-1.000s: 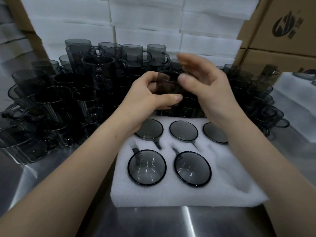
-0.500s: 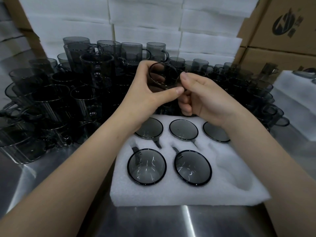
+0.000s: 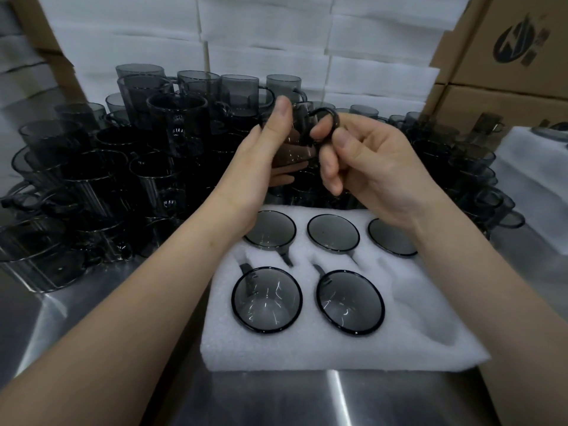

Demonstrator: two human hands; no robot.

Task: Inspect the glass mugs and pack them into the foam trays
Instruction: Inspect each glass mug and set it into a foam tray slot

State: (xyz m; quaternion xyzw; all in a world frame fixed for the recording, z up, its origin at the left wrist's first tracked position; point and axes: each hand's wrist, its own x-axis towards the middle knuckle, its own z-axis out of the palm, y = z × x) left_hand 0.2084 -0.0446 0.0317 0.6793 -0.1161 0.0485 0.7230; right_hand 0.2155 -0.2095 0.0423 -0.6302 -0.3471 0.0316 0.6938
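The left hand [image 3: 261, 161] gripped a smoky glass mug [image 3: 295, 150] by its body, fingers [image 3: 281, 179] curled round it, while the right hand [image 3: 375, 167] pinched the handle [image 3: 322, 113] between thumb and forefinger. The mug hung above the foam tray's [image 3: 338, 355] 12 o'clock edge; five mugs [image 3: 266, 299] sat in its pockets on the steel surface [image 3: 276, 401].

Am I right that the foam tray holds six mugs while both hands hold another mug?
Not quite: the head view shows five mugs in the foam tray, its near-right pocket empty. The left hand and right hand do hold another mug.
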